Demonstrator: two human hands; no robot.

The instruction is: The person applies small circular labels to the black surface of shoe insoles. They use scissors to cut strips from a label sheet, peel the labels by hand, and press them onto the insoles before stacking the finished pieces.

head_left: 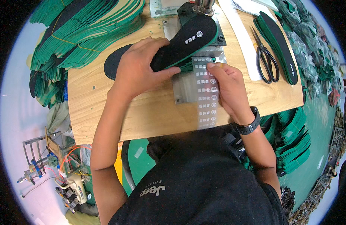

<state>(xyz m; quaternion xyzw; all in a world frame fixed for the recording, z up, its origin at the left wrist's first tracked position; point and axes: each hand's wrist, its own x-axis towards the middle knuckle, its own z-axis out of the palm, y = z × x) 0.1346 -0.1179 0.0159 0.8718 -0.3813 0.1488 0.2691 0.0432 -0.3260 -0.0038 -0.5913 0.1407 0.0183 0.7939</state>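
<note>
A black insole (pixel 191 35) with a green edge and a small white printed mark is in my left hand (pixel 137 69), whose fingers lie over it and whose thumb presses its near edge. A dark rounded end (pixel 115 63) shows left of that hand; I cannot tell whether it belongs to another insole. Green layers (pixel 186 65) show below the held insole. My right hand (pixel 231 84) pinches the upper part of a clear strip of repeated white print (pixel 206 90). The strip hangs toward the table's front edge, over a metal plate (pixel 184 90).
A metal press head (pixel 205 7) stands behind the insole. Black-handled scissors (pixel 267 63) and a small stack of insoles (pixel 282 52) lie at right, beside a white strip (pixel 244 41). Tied bundles of green insoles (pixel 90 30) fill the wooden table's (pixel 101 108) far left.
</note>
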